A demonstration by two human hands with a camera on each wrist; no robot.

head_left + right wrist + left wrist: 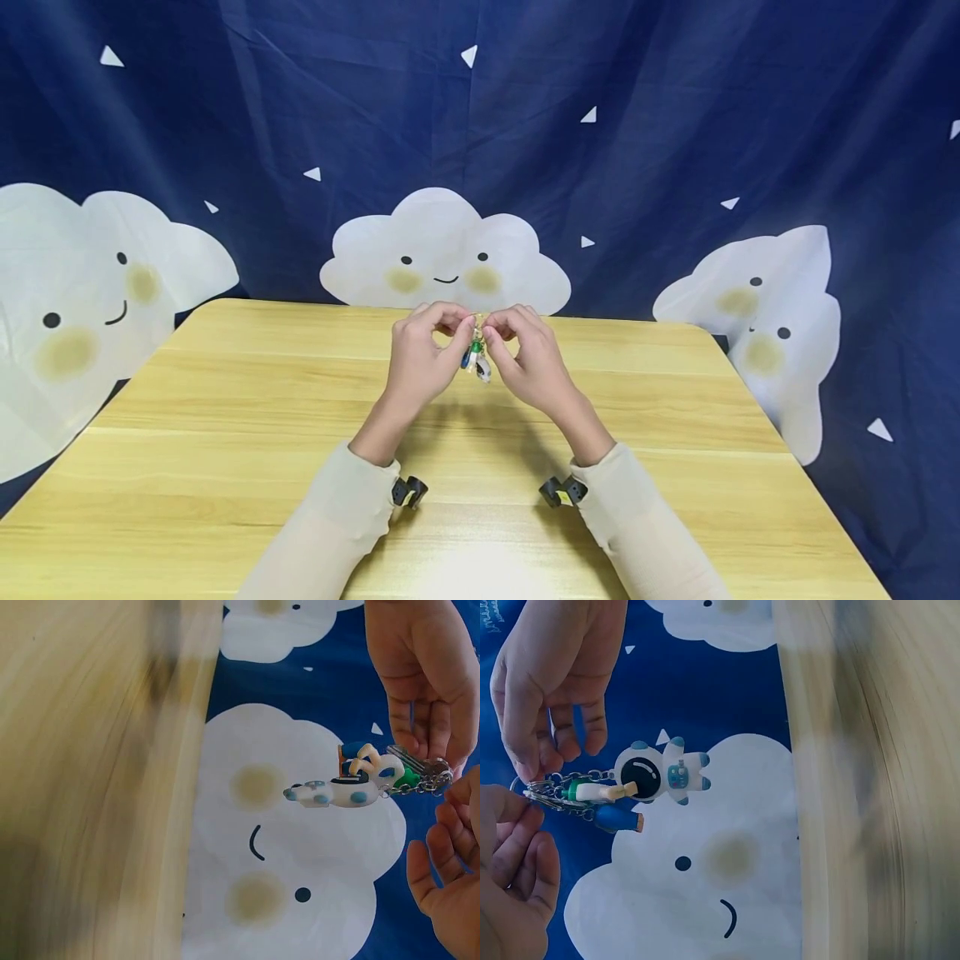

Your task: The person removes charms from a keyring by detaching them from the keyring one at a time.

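Observation:
A keychain (pixel 477 353) hangs between my two hands above the far part of the table. My left hand (pixel 423 350) pinches its ring from one side between thumb and index finger. From the other side, my right hand (pixel 528 354) pinches at the same ring, fingertips close to the left ones. Below the ring dangle a white-and-blue astronaut figure (pixel 660 774), a white charm with a green top (pixel 592 791) and a blue charm (pixel 618 819) on short chains. A slim metal piece (pixel 405 759) also hangs there. Fingertips partly hide the ring (pixel 515 784).
The wooden table (pixel 262 467) spreads beneath both forearms. Behind it hangs a dark blue curtain (pixel 375 108) with white cloud faces and small triangles. Black wrist cameras sit at the left cuff (pixel 408 492) and the right cuff (pixel 562 492).

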